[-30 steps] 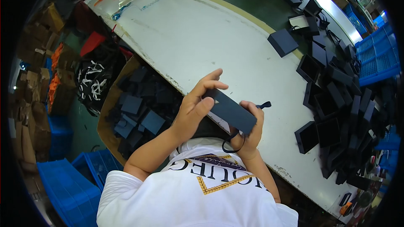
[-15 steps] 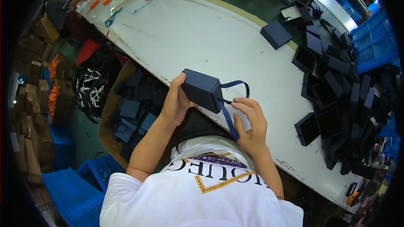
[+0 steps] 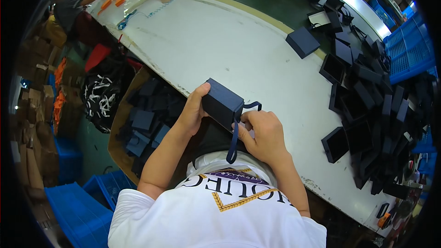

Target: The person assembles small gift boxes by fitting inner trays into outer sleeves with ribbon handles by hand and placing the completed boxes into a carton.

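Observation:
A small dark navy box (image 3: 223, 104) is tilted in front of me over the near table edge. My left hand (image 3: 195, 109) is closed round its left end, thumb on the upper edge. At the box's right end my right hand (image 3: 262, 132) pinches the navy ribbon (image 3: 233, 144) close to where it comes out. One ribbon loop hangs down toward my shirt; another part sticks out above my right fingers. The exact contact of the right fingertips is partly hidden.
Many dark boxes (image 3: 358, 124) are heaped at the right of the white table (image 3: 183, 41), one closed box (image 3: 302, 42) apart from them. A carton (image 3: 120, 126) of dark pieces stands at left, near blue crates (image 3: 80, 211). A person (image 3: 73, 11) works at far left.
My right hand has moved left to the box end and closed in on the ribbon. One ribbon loop now hangs lower. The box has shifted slightly right and turned.

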